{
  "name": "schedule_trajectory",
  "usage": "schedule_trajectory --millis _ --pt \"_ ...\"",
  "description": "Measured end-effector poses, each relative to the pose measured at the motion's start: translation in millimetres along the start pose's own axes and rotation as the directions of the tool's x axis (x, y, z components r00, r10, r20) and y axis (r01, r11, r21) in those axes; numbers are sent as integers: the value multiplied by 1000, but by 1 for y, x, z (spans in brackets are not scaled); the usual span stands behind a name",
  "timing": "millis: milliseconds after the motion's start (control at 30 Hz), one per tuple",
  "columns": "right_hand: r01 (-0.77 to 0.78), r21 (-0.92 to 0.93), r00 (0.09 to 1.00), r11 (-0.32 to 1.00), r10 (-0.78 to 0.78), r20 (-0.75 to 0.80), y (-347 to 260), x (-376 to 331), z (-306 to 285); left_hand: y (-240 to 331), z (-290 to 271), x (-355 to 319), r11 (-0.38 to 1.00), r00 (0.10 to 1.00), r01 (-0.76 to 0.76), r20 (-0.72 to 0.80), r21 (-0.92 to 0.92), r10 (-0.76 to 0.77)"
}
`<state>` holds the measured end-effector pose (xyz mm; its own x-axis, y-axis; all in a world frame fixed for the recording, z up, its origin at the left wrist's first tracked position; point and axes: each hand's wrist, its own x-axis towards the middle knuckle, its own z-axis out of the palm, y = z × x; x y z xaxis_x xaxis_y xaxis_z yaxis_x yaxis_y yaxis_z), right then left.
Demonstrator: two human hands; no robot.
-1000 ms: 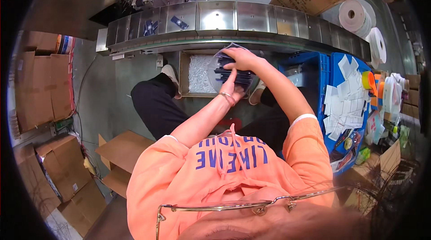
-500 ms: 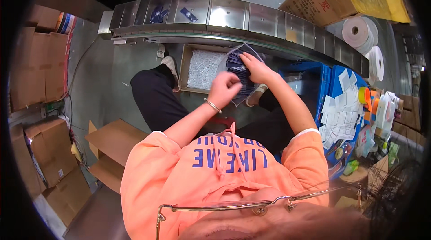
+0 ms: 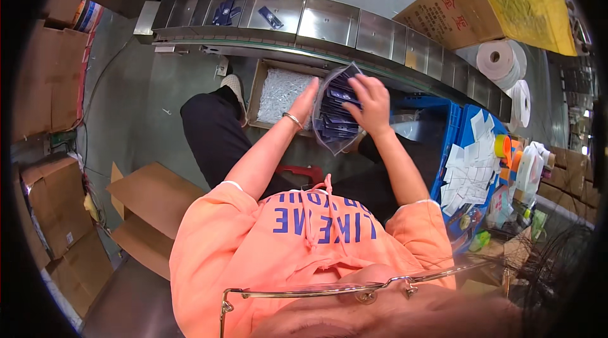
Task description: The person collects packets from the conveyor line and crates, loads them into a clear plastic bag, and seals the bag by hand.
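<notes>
A clear plastic bag (image 3: 320, 128) full of dark blue packets (image 3: 337, 110) stands with its mouth upward between my hands. My left hand (image 3: 305, 104) lies along the bag's left side, fingers stretched out and together. At the right rim is my right hand (image 3: 373, 104), its fingers spread and slightly bent over the packets; it grips nothing that I can see. Left of the bag is an open cardboard box (image 3: 258, 94) holding many small clear-white pieces (image 3: 282, 92), too fine to name. The bag and my left hand cover its right end.
A conveyor of metal trays (image 3: 323, 19) runs across beyond the bag. Dark packets (image 3: 271, 17) lie in a few trays. At the right, blue crates (image 3: 451, 142) stand with white paper slips (image 3: 472, 161) on one. Cardboard boxes (image 3: 158, 195) are at the left, white rolls (image 3: 497, 59) far right.
My left hand has moved from over the packets to the bag's left side and straightened. My right hand has shifted right and down. The bag's mouth is wider, showing more packets.
</notes>
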<state>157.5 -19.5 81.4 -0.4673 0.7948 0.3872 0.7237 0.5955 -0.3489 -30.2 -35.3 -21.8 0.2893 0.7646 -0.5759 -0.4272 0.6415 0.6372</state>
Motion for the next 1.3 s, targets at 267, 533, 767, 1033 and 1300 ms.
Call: schedule_trajectory --millis 267,533,767,1033,1300 --pt "-569 791 422 -223 747 514 -14 -19 62 -54 -1 34 993 1000 -17 -21 -120 14" --pt "-546 580 672 604 730 -128 29 -34 35 -13 -61 12 913 637 -319 -655 256 406" --pt "-414 435 889 800 459 3 9 69 22 -13 -211 52 683 211 258 -730 683 650" --pt "-121 355 946 927 0 323 -19 211 115 -55 -313 114 -79 939 342 -343 936 5" --pt "-117 -221 719 968 236 654 -15 285 223 -86 -305 155 -42 888 411 -389 911 245"
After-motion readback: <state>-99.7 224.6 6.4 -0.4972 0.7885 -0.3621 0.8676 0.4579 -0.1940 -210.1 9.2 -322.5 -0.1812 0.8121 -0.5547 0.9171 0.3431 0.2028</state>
